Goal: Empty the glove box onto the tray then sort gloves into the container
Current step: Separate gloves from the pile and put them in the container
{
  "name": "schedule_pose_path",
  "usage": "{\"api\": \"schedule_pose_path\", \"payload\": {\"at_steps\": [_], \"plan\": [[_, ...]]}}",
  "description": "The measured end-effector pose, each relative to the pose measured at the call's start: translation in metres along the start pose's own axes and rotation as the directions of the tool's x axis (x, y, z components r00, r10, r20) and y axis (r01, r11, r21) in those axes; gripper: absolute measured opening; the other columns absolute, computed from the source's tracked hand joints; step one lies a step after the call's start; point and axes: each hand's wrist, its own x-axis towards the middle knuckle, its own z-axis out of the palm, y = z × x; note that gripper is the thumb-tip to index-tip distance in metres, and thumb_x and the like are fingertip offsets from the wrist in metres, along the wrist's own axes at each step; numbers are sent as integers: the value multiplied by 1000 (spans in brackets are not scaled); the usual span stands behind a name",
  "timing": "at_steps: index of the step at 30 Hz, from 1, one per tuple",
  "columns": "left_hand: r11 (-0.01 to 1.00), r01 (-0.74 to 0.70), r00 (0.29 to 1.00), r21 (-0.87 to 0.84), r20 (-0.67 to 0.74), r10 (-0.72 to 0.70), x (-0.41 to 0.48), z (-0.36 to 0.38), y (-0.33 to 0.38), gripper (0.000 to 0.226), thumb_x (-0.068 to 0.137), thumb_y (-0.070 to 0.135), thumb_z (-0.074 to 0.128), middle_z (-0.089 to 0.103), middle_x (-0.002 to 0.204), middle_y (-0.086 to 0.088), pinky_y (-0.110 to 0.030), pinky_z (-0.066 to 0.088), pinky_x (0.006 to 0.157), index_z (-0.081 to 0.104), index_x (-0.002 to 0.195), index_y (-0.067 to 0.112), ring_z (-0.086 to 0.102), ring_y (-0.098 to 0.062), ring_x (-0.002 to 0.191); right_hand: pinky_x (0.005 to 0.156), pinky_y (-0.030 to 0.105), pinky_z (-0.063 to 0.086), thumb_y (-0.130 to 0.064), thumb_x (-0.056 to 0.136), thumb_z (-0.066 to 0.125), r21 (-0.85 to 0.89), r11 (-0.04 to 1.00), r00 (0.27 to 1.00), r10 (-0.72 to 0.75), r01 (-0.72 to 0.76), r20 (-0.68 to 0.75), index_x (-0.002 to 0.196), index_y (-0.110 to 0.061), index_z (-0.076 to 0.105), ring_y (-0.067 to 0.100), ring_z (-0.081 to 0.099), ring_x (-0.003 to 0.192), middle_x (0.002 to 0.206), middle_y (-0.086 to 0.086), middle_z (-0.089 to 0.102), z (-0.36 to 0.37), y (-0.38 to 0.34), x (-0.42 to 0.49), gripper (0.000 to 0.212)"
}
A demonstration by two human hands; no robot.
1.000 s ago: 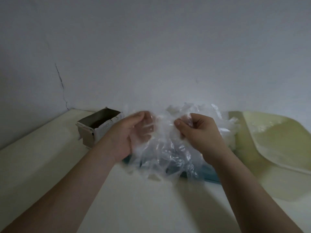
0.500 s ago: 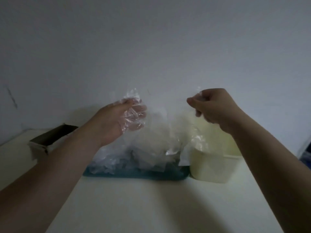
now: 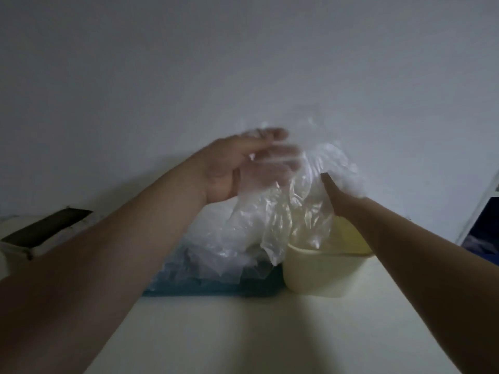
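Now left hand (image 3: 226,171) and right hand (image 3: 341,203) touch one glove (image 3: 294,214) (blurred).

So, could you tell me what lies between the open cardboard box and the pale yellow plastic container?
In the head view, a teal tray heaped with clear plastic gloves lies there.

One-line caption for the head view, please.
Left hand and right hand hold clear gloves over the container, beside the tray heaped with more; glove box at left.
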Motion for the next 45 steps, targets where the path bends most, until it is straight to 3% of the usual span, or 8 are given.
{"api": "schedule_pose_path", "payload": {"at_steps": [3,9,12,19,27,32,36,45], "plan": [[985,126,981,114,-163,-107,44,8,-30,18,102,-2,54,75,91,-13,-35,65,66,68,100,8,75,-22,71,99,31,46,-49,78,71,230,973,978,33,16,-205,125,-3,64,26,67,113,119,20,67,-30,18,-6,66],[894,213,947,394,-310,-88,99,25,-77,28,91,-17,63,68,77,-12,-33,61,55,61,80,9,67,-19,57,99,32,51,-9,96,51,410,912,928,171,-22,-331,137,-16,63,21,64,115,129,4,67,-81,15,-35,43],[858,211,931,469,-364,-30,106,27,-85,17,89,-11,68,65,79,-16,-27,55,55,65,92,5,63,-24,60,86,27,46,-14,101,53,307,952,998,13,7,-62,128,-8,68,18,62,105,130,10,67,-81,-15,-59,32],[689,51,849,723,-395,350,74,-1,-70,38,93,9,69,65,124,1,-29,52,96,66,130,15,63,-16,114,122,42,25,-42,106,45,-100,991,860,-21,84,510,164,-31,19,28,27,153,170,4,21,-3,-50,-51,64],[409,35,909,912,-199,367,3,-36,-76,16,98,17,65,68,106,12,-10,45,75,74,109,23,63,-2,98,119,44,28,-35,109,39,-193,976,761,49,101,647,160,-32,32,30,32,150,168,7,27,30,-53,-38,51],[139,-21,894,990,-44,447,-27,-61,-88,9,97,24,65,64,108,12,-23,50,84,72,102,25,59,-7,99,94,30,48,-18,98,55,-120,991,950,-12,52,312,139,-13,62,27,62,119,140,9,62,5,-58,-43,42],[47,-59,896,997,32,443,-56,-71,-96,14,95,40,65,58,91,15,-28,48,72,69,85,31,56,-6,80,79,30,43,-49,105,43,-43,996,992,-75,80,103,107,-5,67,25,63,94,101,7,68,1,-89,-50,50],[-357,61,998,932,-66,-2,-126,-111,-130,32,91,50,63,66,81,2,-29,49,65,62,81,20,64,-21,77,55,24,40,-6,90,59,43,999,988,-23,17,156,95,-6,50,15,47,65,79,4,47,23,-133,-72,10]]}}
